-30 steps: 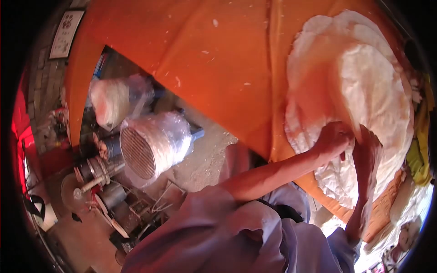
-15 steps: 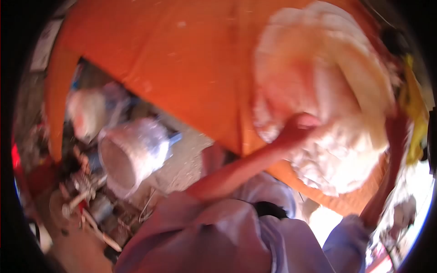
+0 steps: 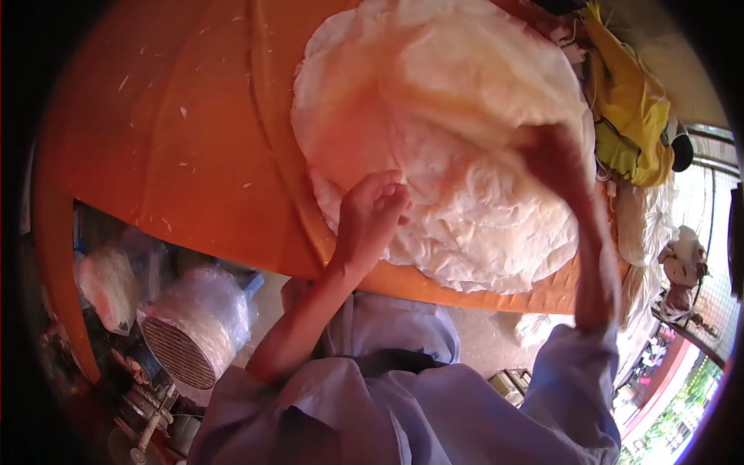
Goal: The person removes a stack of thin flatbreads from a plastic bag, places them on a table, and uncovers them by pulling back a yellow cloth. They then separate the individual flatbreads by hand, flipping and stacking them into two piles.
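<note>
A large, roughly round pile of thin, crinkled white sheeting (image 3: 465, 93) lies on the orange-covered table (image 3: 209, 139). Its near side is bunched into wrinkles, and its far side looks smoother. My left hand (image 3: 376, 209) is over the pile's near-left part, its fingers curled together; whatever may be between them is hidden. Above the right part of the pile is my right hand (image 3: 546, 155), smeared by motion, so its fingers and any contact with the sheeting do not show.
A yellow cloth or bag (image 3: 632, 108) lies at the table's right end, with plastic-wrapped bundles (image 3: 647, 221) below it. On the floor to the left stand a plastic-wrapped cylinder (image 3: 205, 318) and another wrapped bundle (image 3: 111, 287). A wire mesh (image 3: 717, 232) is at far right.
The view has swung right, so the pile appears further left. My right hand has moved from the pile's right edge inward over it. My left hand's fingers now show curled.
</note>
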Demonstrator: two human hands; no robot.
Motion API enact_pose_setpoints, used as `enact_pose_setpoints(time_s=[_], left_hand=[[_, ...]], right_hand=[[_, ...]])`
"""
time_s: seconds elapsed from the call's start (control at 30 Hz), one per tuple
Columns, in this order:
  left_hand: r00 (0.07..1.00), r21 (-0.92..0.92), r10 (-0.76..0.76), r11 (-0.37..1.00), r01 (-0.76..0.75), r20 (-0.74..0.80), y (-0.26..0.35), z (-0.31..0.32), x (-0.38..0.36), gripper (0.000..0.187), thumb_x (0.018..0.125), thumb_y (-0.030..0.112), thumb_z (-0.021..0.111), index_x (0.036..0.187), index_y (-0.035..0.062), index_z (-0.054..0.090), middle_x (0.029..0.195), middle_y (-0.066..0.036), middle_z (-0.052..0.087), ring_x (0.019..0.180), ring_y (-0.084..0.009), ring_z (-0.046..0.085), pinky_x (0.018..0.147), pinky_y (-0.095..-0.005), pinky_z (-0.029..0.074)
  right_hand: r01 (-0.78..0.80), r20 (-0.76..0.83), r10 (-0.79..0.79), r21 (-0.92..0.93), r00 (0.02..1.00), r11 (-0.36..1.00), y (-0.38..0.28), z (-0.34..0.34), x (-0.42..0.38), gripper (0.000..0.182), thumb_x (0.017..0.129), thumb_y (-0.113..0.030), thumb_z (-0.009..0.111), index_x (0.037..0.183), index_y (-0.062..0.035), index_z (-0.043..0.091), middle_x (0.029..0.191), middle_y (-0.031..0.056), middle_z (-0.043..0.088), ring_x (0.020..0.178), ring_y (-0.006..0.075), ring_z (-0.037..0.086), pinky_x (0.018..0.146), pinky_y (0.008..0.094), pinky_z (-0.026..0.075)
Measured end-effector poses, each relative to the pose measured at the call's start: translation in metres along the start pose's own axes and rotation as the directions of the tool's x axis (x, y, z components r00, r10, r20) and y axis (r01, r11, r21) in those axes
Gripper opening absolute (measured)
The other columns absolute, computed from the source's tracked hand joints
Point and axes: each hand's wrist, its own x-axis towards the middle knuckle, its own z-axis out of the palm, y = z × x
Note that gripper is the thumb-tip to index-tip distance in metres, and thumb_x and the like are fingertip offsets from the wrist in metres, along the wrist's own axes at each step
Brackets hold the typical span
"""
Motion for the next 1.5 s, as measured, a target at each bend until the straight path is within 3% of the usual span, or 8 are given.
enact_pose_setpoints(time_s=[0.07, 0.13, 0.4, 0.8, 0.93, 1.13, 1.3, 1.5], left_hand=[[0.991, -0.090, -0.123, 0.988, 0.128, 0.060, -0.001, 0.011, 0.008, 0.040, 0.090, 0.014, 0.062, 0.121, -0.0071, 0.049, 0.103, -0.014, 0.063, 0.089, -0.0218, 0.066, 0.073, -0.0315, 0.054], [0.978, -0.187, -0.190, 0.961, 0.202, 0.082, -0.003, 0.025, 0.013, 0.039, 0.091, 0.013, 0.061, 0.122, -0.0077, 0.048, 0.105, -0.015, 0.062, 0.091, -0.0242, 0.066, 0.076, -0.0331, 0.055], [0.950, -0.297, -0.274, 0.904, 0.308, 0.152, -0.012, 0.034, 0.027, 0.026, 0.090, 0.009, 0.060, 0.112, -0.0021, 0.053, 0.095, -0.011, 0.064, 0.085, -0.0232, 0.067, 0.071, -0.0320, 0.057], [0.969, -0.257, -0.205, 0.938, 0.234, 0.137, -0.001, 0.051, 0.025, 0.017, 0.089, 0.012, 0.061, 0.104, 0.0046, 0.057, 0.085, -0.004, 0.062, 0.066, -0.0144, 0.063, 0.052, -0.0244, 0.047], [0.946, -0.359, -0.206, 0.888, 0.289, 0.250, -0.003, 0.042, 0.035, 0.011, 0.091, 0.014, 0.057, 0.100, 0.0065, 0.057, 0.089, -0.003, 0.063, 0.064, -0.0134, 0.063, 0.048, -0.0225, 0.042], [0.943, -0.285, -0.221, 0.913, 0.290, 0.250, 0.002, 0.038, 0.031, 0.024, 0.092, 0.014, 0.057, 0.113, 0.0038, 0.056, 0.094, -0.007, 0.066, 0.066, -0.0142, 0.063, 0.050, -0.0206, 0.041], [0.958, -0.051, -0.270, 0.960, 0.276, 0.100, -0.010, 0.001, -0.001, 0.033, 0.092, 0.015, 0.058, 0.121, -0.0007, 0.052, 0.100, -0.013, 0.066, 0.073, -0.0178, 0.067, 0.051, -0.0207, 0.043], [0.948, -0.205, -0.295, 0.927, 0.315, 0.121, -0.007, 0.005, -0.003, 0.028, 0.092, 0.014, 0.058, 0.117, 0.0026, 0.055, 0.099, -0.011, 0.067, 0.080, -0.0198, 0.068, 0.052, -0.0214, 0.044]], right_hand=[[-0.329, -0.213, 0.313, -0.043, 0.926, 0.943, 0.044, -0.049, 0.008, 0.014, 0.077, -0.012, 0.062, 0.089, -0.0098, 0.069, 0.072, 0.0150, 0.066, 0.065, 0.0324, 0.065, 0.059, 0.0412, 0.050], [-0.178, -0.466, 0.046, -0.243, 0.884, 0.953, -0.024, -0.125, 0.004, 0.018, 0.079, -0.009, 0.060, 0.094, -0.0109, 0.069, 0.075, 0.0144, 0.067, 0.065, 0.0302, 0.065, 0.058, 0.0399, 0.050], [-0.055, -0.044, 0.053, -0.048, 0.998, 0.997, -0.015, 0.042, -0.021, 0.017, 0.072, -0.004, 0.056, 0.083, -0.0123, 0.065, 0.073, 0.0124, 0.064, 0.067, 0.0326, 0.063, 0.060, 0.0432, 0.049], [0.004, -0.160, 0.007, 0.068, 0.987, 0.998, -0.056, 0.041, -0.028, 0.017, 0.071, -0.008, 0.064, 0.087, -0.0059, 0.060, 0.079, 0.0131, 0.063, 0.078, 0.0335, 0.062, 0.064, 0.0444, 0.049], [0.088, -0.316, -0.050, 0.108, 0.947, 0.990, -0.069, 0.054, -0.056, 0.045, 0.067, -0.013, 0.071, 0.109, -0.0031, 0.057, 0.112, 0.0165, 0.055, 0.106, 0.0345, 0.054, 0.088, 0.0456, 0.044], [-0.051, -0.189, 0.053, 0.016, 0.981, 0.999, -0.034, 0.057, -0.036, 0.027, 0.072, -0.004, 0.064, 0.098, -0.0077, 0.066, 0.087, 0.0111, 0.067, 0.082, 0.0306, 0.064, 0.070, 0.0394, 0.052], [-0.325, -0.309, 0.242, -0.257, 0.920, 0.910, -0.046, -0.103, -0.021, 0.018, 0.078, -0.005, 0.058, 0.093, -0.0096, 0.066, 0.078, 0.0114, 0.067, 0.069, 0.0268, 0.067, 0.057, 0.0346, 0.052], [0.002, -0.268, -0.018, -0.061, 0.963, 0.998, -0.059, -0.003, -0.055, 0.013, 0.064, -0.001, 0.056, 0.075, -0.0074, 0.059, 0.071, 0.0121, 0.062, 0.068, 0.0304, 0.063, 0.060, 0.0428, 0.049]])
